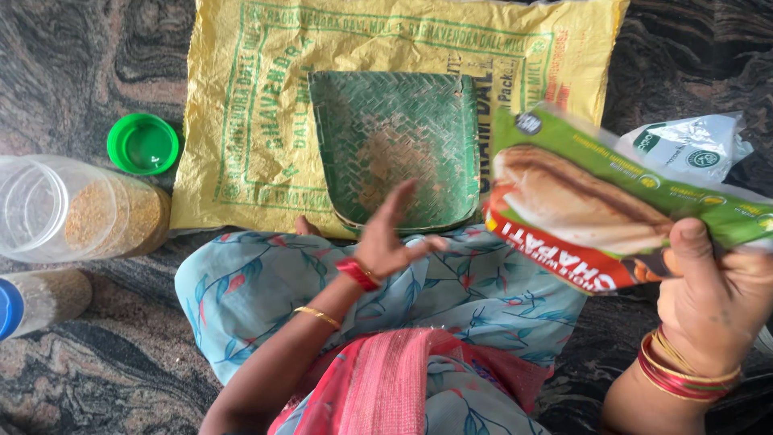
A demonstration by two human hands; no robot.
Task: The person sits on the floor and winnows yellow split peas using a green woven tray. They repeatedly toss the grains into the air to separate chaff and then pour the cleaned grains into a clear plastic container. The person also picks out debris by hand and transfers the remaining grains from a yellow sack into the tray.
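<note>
My right hand grips a green, red and white flour packet at the right, tilted with its top toward the far side. My left hand is open, fingers spread, hovering over the near edge of a green woven winnowing tray. The tray lies on a yellow printed sack spread on the floor. Its middle carries a pale dusty patch. My knees in a light blue flowered cloth sit just below the tray.
At the left, a clear plastic jar with yellowish grain lies on its side, its green lid beside it. A second jar with a blue lid lies below. A white plastic bag sits behind the packet. Dark marbled stone floor surrounds everything.
</note>
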